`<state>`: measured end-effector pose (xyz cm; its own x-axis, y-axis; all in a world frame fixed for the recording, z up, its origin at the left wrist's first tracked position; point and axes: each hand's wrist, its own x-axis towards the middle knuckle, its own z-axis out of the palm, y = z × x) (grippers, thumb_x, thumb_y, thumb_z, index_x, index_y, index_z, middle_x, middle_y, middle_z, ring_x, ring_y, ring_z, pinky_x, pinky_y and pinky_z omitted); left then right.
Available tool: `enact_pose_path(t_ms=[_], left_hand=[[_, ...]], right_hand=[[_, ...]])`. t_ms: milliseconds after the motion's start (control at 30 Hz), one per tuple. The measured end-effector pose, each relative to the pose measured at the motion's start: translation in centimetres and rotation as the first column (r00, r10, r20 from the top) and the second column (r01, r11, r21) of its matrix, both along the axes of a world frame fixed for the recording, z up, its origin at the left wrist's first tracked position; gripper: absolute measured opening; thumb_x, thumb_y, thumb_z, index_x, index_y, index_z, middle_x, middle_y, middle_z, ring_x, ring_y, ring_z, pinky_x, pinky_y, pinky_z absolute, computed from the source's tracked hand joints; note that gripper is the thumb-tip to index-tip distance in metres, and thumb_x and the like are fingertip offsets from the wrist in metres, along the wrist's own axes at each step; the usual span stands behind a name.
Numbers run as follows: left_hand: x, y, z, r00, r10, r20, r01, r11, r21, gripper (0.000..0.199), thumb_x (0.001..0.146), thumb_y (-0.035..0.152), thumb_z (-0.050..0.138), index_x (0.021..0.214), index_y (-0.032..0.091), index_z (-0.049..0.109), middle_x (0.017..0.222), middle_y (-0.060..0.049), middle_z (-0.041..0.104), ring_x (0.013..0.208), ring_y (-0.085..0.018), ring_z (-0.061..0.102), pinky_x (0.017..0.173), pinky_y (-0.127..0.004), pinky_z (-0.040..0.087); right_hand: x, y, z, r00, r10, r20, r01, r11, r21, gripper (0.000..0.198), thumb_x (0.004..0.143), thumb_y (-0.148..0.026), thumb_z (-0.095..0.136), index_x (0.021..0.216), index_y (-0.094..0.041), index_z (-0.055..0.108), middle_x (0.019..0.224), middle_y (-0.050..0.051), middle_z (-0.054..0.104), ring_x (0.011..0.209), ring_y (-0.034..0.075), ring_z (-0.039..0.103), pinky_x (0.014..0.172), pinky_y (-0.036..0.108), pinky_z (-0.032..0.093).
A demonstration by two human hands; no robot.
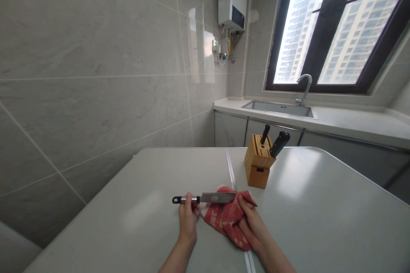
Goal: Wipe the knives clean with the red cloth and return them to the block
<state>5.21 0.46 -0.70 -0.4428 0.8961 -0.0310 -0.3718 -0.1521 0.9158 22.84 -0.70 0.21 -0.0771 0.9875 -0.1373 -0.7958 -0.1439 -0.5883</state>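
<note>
A kitchen knife (218, 197) with a black and silver handle lies level above the table, its blade pointing right. My left hand (188, 213) is closed around the handle. My right hand (251, 222) grips a red cloth (224, 217) with pale patterns, thumb on top near the blade's tip. Folds of the cloth sit behind and below the blade and cover the tip. Part of the cloth hangs down toward the table.
A wooden knife block (256, 166) with two black-handled tools in it stands behind my right hand on the white table (153, 239). A metal strip (229, 164) runs across the tabletop. Beyond are a counter with a sink (278, 108) and faucet (306, 87).
</note>
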Motion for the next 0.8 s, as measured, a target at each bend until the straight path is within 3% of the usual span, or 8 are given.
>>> enact_pose_path(t_ms=[367, 500, 667, 800], left_hand=[[-1.0, 0.6, 0.1, 0.982, 0.171, 0.078, -0.170, 0.985, -0.026, 0.041, 0.071, 0.055, 0.060, 0.065, 0.014, 0.055, 0.049, 0.004, 0.053, 0.041, -0.008, 0.046, 0.038, -0.017, 0.032], [-1.4, 0.9, -0.1, 0.975, 0.206, 0.088, -0.205, 0.979, -0.013, 0.043, 0.073, 0.055, 0.057, 0.061, 0.014, 0.053, 0.048, 0.004, 0.052, 0.039, -0.007, 0.043, 0.037, -0.017, 0.029], [-0.9, 0.6, -0.1, 0.990, 0.098, 0.101, -0.101, 0.995, 0.022, 0.041, 0.074, 0.053, 0.059, 0.069, 0.012, 0.059, 0.053, 0.002, 0.056, 0.041, -0.006, 0.044, 0.038, -0.016, 0.027], [0.1, -0.1, 0.1, 1.000, -0.028, 0.004, 0.028, 0.997, 0.074, 0.036, 0.077, 0.049, 0.059, 0.073, 0.013, 0.060, 0.056, 0.002, 0.058, 0.042, -0.005, 0.040, 0.041, -0.016, 0.028]], right_hand=[[0.0, -0.2, 0.7, 0.999, 0.029, 0.019, -0.030, 0.999, 0.024, 0.024, 0.073, -0.033, 0.069, 0.090, -0.016, 0.068, 0.087, 0.007, 0.073, 0.083, 0.020, 0.066, 0.080, 0.031, 0.051], [0.2, -0.2, 0.5, 1.000, 0.003, 0.005, -0.002, 0.999, -0.033, 0.017, 0.071, -0.032, 0.071, 0.078, -0.018, 0.066, 0.077, 0.003, 0.072, 0.080, 0.021, 0.067, 0.078, 0.033, 0.052], [0.0, -0.2, 0.3, 1.000, -0.013, 0.020, 0.013, 1.000, -0.025, 0.018, 0.068, -0.032, 0.074, 0.072, -0.017, 0.064, 0.071, 0.002, 0.071, 0.077, 0.020, 0.066, 0.078, 0.034, 0.052], [-0.4, -0.4, 0.5, 0.998, 0.008, 0.057, -0.009, 1.000, 0.011, 0.021, 0.068, -0.033, 0.073, 0.079, -0.015, 0.065, 0.076, 0.004, 0.072, 0.081, 0.021, 0.067, 0.080, 0.035, 0.051]])
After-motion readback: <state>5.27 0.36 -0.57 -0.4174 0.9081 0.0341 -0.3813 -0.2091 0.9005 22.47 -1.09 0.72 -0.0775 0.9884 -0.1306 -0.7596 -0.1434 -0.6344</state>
